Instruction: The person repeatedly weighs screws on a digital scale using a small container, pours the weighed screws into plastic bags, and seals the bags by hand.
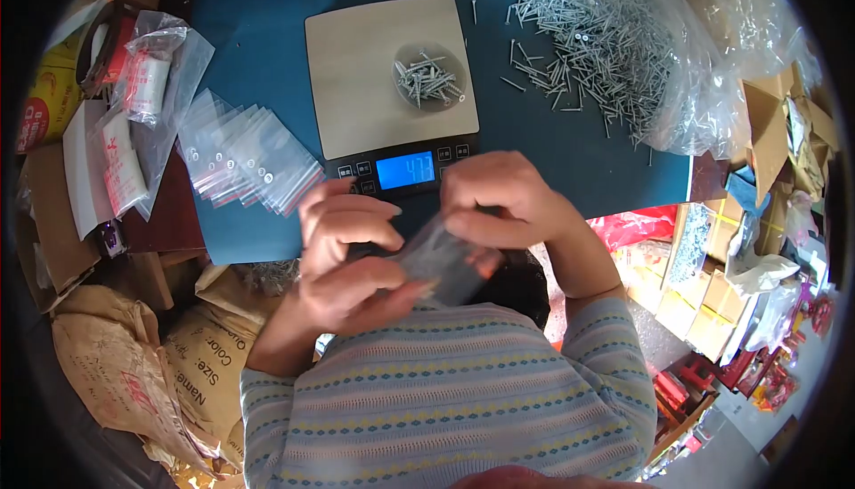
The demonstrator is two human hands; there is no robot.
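Fingers [485, 229] of the left hand [346, 266] and right hand [500, 197] pinch closely together on a clear bag [438, 260].

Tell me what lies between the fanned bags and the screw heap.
In the head view: the scale, bearing a bowl of screws, and tabletop with a few stray screws.

A: How is the scale [356, 79] placed on the table [267, 52]?

B: It is flanked by overlapped flat bags [254, 159] at left and a screw heap [606, 52] at right; a bowl [456, 70] of screws [430, 84] is set upon it.

A: And before it?

B: Between scale and torso [445, 373], a single bag [436, 262] is held by the left hand [347, 266] and right hand [499, 199].
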